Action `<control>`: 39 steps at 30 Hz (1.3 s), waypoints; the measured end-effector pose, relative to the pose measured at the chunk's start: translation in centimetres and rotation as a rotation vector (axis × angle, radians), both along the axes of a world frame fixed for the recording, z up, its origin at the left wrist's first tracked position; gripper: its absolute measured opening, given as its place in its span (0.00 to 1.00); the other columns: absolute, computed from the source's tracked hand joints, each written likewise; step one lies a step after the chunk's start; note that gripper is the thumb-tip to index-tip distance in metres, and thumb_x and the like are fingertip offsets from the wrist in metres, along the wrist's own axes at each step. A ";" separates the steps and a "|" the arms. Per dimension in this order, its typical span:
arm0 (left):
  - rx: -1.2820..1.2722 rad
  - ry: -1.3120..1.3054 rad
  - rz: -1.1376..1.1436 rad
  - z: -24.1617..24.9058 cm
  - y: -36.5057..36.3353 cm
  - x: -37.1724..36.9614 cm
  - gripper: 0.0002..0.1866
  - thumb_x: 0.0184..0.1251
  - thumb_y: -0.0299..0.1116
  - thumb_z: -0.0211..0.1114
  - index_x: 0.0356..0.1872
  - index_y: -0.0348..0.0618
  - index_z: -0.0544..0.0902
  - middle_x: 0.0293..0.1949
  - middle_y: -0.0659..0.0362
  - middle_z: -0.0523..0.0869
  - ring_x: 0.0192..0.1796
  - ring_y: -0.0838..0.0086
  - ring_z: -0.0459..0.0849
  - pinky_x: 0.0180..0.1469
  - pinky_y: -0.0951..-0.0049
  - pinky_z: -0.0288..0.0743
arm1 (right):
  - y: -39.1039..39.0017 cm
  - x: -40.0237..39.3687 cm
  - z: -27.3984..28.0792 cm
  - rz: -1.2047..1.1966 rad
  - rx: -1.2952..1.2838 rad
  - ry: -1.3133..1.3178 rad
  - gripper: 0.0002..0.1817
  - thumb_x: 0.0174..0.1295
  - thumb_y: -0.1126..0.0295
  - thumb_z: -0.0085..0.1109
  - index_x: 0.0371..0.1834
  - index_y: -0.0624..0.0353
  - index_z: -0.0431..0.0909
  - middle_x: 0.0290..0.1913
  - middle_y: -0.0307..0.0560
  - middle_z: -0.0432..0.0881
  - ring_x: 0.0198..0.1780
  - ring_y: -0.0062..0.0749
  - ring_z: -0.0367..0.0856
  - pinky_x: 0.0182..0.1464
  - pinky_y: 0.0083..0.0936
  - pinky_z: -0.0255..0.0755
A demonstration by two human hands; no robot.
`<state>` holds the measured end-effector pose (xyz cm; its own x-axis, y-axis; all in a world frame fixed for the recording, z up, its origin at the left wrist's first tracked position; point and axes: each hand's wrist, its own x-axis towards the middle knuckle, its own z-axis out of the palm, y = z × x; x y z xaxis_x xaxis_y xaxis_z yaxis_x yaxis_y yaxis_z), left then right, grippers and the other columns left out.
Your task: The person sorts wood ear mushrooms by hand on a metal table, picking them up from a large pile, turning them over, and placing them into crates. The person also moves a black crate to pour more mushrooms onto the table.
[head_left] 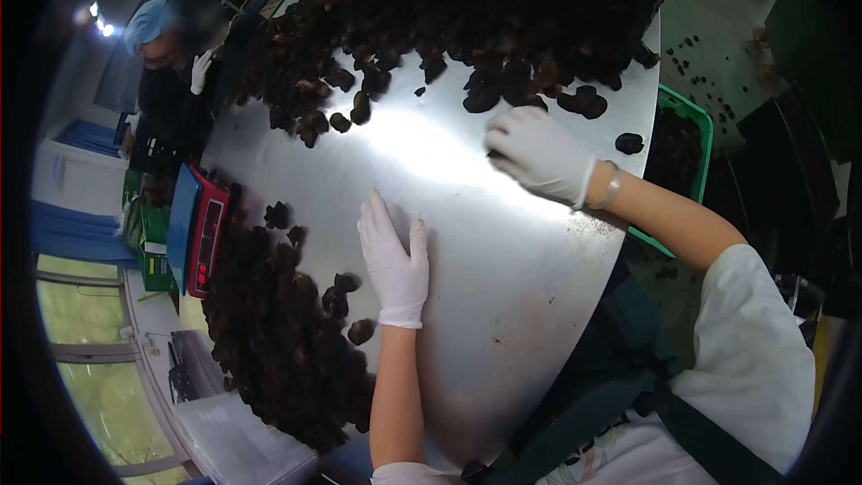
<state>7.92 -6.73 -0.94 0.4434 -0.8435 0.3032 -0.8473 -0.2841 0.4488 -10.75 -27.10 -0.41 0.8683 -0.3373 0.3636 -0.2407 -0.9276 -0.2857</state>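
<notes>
My left hand, in a white glove, lies over the shiny metal table with fingers stretched out and thumb apart; nothing is in it. Farther right, my gloved right hand has its fingers curled, and a bit of a dark piece that looks like a mushroom shows between fingers and thumb. Just beyond it spreads a big heap of dark brown mushroom-like pieces. A second pile lies along the table's left side, and a loose brown piece rests near my left wrist.
A red and blue digital scale stands at the left edge. Below the table's right edge is a green crate of dark pieces, with scraps on the floor. Across the table a person in a blue cap raises a gloved hand.
</notes>
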 end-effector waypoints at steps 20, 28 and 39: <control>-0.129 0.344 -0.113 -0.6 -6.9 -3.6 0.32 0.78 0.34 0.55 0.76 0.31 0.58 0.74 0.39 0.63 0.75 0.52 0.65 0.77 0.59 0.58 | -11.1 -0.5 1.0 -0.599 -0.248 0.057 0.28 0.67 0.52 0.57 0.66 0.55 0.75 0.73 0.55 0.68 0.69 0.57 0.68 0.66 0.49 0.68; -0.046 0.277 -0.217 0.2 -8.5 -3.2 0.36 0.74 0.37 0.58 0.75 0.26 0.56 0.74 0.35 0.60 0.76 0.41 0.58 0.78 0.52 0.51 | -8.8 -1.4 1.5 -0.489 -0.151 -0.249 0.28 0.65 0.48 0.60 0.63 0.51 0.79 0.71 0.56 0.70 0.62 0.55 0.73 0.65 0.50 0.66; 0.085 0.229 -0.227 2.2 3.9 -6.9 0.41 0.67 0.36 0.64 0.77 0.31 0.55 0.77 0.36 0.55 0.79 0.41 0.53 0.80 0.46 0.40 | 0.5 -4.6 1.6 -0.042 0.024 -0.320 0.20 0.65 0.61 0.57 0.57 0.59 0.80 0.66 0.57 0.75 0.66 0.55 0.71 0.70 0.53 0.59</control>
<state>1.07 -2.80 1.25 0.2897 -0.9465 0.1421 -0.7731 -0.1439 0.6178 -15.37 -26.58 1.17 0.6963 -0.3826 0.6073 -0.1735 -0.9107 -0.3748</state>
